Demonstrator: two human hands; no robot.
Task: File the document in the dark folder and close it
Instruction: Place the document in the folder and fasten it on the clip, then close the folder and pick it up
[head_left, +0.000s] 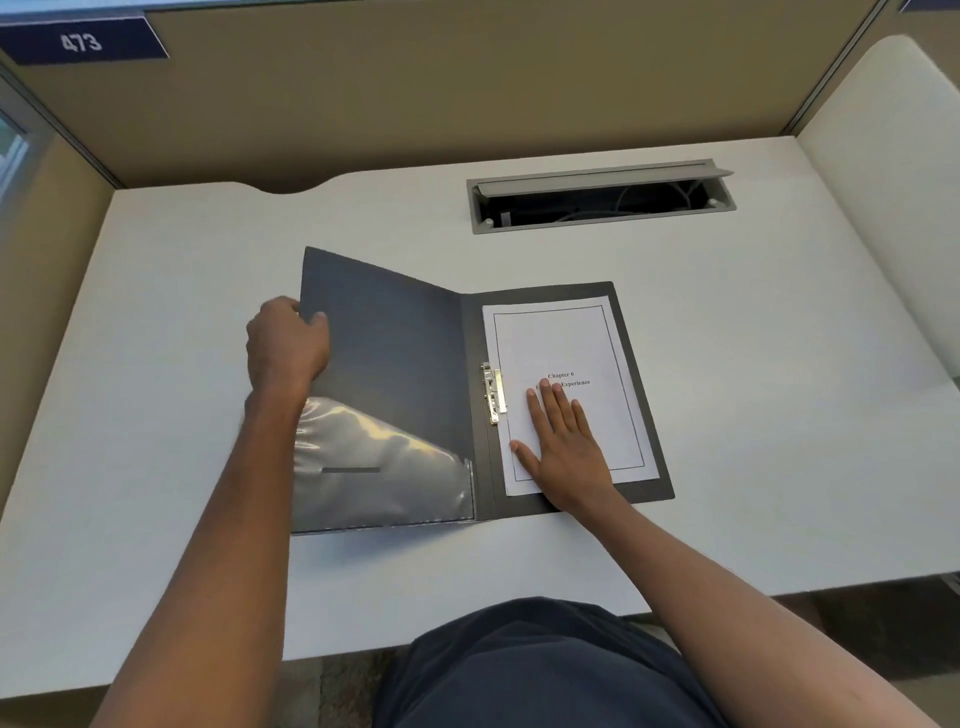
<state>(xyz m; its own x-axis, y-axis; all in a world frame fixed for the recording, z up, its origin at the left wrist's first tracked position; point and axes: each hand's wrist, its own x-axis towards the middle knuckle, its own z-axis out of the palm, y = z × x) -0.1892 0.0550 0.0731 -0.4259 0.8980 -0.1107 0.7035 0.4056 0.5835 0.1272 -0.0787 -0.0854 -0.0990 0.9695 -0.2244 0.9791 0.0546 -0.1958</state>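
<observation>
The desk (727, 364) held the open dark folder (644, 415) near its middle, back panel flat and front cover (384, 353) raised at a slant. The document (587, 332) lay on the back panel, its left edge against the metal clip (492, 392). The step in hand looked like closing: filing seemed done, though whether the clip gripped the sheet could not be told. The left hand (285, 343) pinched the cover's outer edge, thumb inside. The right hand (566, 447) lay spread and flat on the document. Next, the cover would need swinging over while the right hand slid clear.
</observation>
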